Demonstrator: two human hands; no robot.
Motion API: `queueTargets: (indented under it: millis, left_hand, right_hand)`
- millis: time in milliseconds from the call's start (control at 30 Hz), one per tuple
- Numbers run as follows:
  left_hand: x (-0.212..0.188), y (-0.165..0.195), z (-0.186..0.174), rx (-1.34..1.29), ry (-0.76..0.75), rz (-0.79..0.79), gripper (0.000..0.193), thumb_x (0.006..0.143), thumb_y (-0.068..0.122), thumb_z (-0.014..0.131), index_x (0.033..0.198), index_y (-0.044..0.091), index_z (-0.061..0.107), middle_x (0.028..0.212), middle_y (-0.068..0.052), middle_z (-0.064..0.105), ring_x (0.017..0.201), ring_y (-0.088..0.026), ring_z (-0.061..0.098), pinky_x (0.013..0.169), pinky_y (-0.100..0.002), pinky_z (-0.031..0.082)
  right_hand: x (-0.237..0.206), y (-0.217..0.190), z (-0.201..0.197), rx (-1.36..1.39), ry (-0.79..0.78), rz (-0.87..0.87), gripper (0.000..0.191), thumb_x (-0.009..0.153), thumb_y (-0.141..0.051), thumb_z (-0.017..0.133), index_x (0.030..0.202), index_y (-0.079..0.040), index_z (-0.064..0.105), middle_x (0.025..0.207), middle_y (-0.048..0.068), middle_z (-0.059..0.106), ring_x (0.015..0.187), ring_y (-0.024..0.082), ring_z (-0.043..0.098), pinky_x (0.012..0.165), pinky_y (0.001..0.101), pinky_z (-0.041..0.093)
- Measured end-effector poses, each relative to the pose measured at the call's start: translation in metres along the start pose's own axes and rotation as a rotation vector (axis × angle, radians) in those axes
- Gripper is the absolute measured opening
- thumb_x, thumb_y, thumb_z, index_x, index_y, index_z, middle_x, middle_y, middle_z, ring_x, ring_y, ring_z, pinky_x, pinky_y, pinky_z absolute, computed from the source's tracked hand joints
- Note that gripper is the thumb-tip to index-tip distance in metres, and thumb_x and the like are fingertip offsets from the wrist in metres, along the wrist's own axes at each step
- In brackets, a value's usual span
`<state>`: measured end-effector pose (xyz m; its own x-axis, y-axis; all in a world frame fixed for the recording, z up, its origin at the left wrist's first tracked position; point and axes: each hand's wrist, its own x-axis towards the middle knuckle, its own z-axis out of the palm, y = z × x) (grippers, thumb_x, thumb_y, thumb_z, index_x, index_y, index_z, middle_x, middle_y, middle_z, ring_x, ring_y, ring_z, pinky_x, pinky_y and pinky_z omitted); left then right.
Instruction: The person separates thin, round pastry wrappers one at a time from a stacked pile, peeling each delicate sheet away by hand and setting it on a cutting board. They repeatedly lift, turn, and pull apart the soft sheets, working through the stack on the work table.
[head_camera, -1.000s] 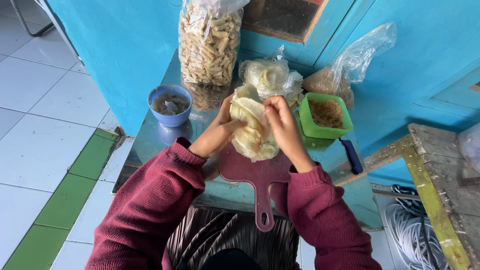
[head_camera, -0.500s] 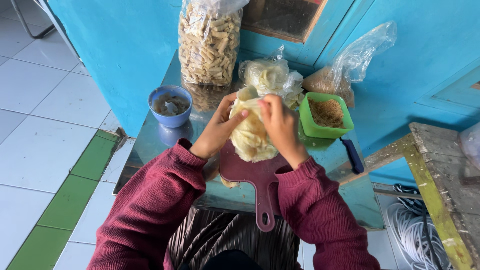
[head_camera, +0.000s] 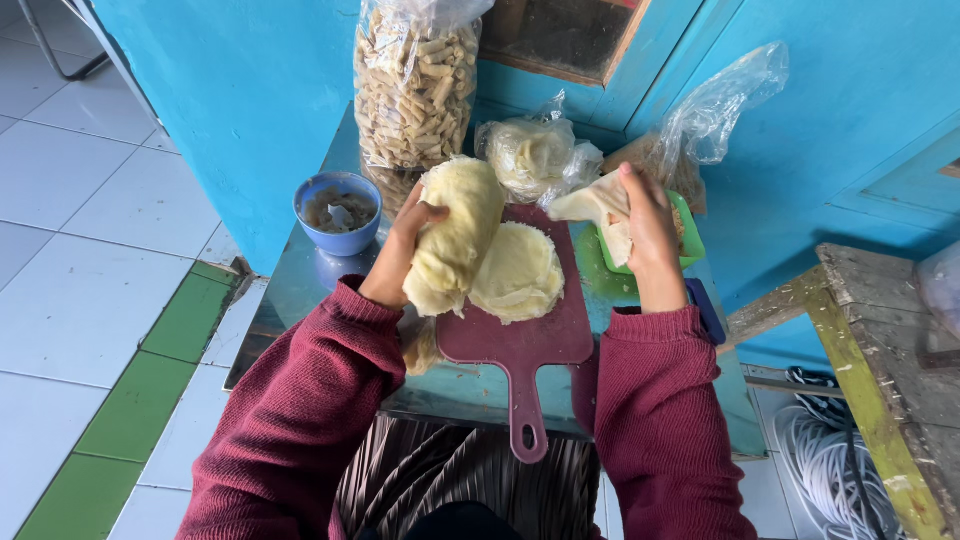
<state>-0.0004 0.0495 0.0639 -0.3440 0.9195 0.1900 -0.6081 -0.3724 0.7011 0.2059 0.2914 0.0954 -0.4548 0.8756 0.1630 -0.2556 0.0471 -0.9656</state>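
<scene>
My left hand (head_camera: 398, 252) grips a thick roll of pale yellow dough sheets (head_camera: 457, 235), held tilted above the left side of a maroon cutting board (head_camera: 520, 345). One round sheet (head_camera: 518, 272) lies flat on the board. My right hand (head_camera: 645, 215) holds a thin folded sheet (head_camera: 598, 208) lifted over the green container (head_camera: 690, 235) to the right of the board.
A blue bowl (head_camera: 338, 211) with brownish contents stands at the left. A tall clear bag of tan sticks (head_camera: 412, 85) stands at the back, with a smaller bag of dough (head_camera: 530, 155) and a crumpled plastic bag (head_camera: 715, 110) beside it. A wooden bench (head_camera: 885, 350) is at the right.
Both hands held one bundle of sheets together over the board. Now they are apart: the left keeps the roll, the right has pulled one sheet away to the right, and one sheet lies on the board.
</scene>
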Motion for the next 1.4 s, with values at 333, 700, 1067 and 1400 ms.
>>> queueTargets:
  millis: [333, 700, 1067, 1400]
  left_hand:
    - [0.002, 0.001, -0.003, -0.029, 0.100, 0.065, 0.059, 0.089, 0.013, 0.048, 0.148, 0.010, 0.042, 0.132, -0.018, 0.058, 0.118, -0.034, 0.064, 0.097, -0.045, 0.057]
    - [0.006, -0.003, -0.014, -0.138, 0.214, 0.216, 0.052, 0.092, 0.009, 0.049, 0.144, 0.011, 0.043, 0.128, -0.018, 0.060, 0.113, -0.034, 0.068, 0.090, -0.044, 0.061]
    - [0.007, -0.005, -0.012, -0.131, 0.186, 0.194, 0.046, 0.092, 0.007, 0.049, 0.137, 0.011, 0.046, 0.120, -0.016, 0.061, 0.105, -0.032, 0.069, 0.085, -0.044, 0.062]
    - [0.002, 0.000, -0.004, -0.111, 0.211, 0.174, 0.054, 0.092, 0.010, 0.050, 0.145, 0.014, 0.042, 0.129, -0.015, 0.059, 0.113, -0.031, 0.067, 0.090, -0.042, 0.060]
  right_hand:
    - [-0.010, 0.016, 0.021, -0.117, -0.221, -0.001, 0.022, 0.106, -0.028, 0.066, 0.110, -0.006, 0.064, 0.102, 0.001, 0.065, 0.086, 0.008, 0.063, 0.071, 0.0272, 0.053]
    - [-0.088, 0.060, 0.067, -1.208, -0.661, -0.992, 0.027, 0.100, -0.024, 0.068, 0.114, -0.003, 0.060, 0.084, 0.011, 0.070, 0.061, 0.019, 0.068, 0.052, 0.0317, 0.056]
    - [-0.101, 0.063, 0.066, -1.086, -0.446, -0.886, 0.014, 0.099, -0.012, 0.071, 0.105, -0.006, 0.059, 0.092, 0.008, 0.069, 0.070, 0.024, 0.070, 0.058, 0.0345, 0.055]
    - [-0.070, 0.070, 0.047, -1.108, -0.331, -0.681, 0.014, 0.100, -0.019, 0.072, 0.103, -0.006, 0.070, 0.090, 0.009, 0.070, 0.070, 0.021, 0.071, 0.056, 0.0357, 0.052]
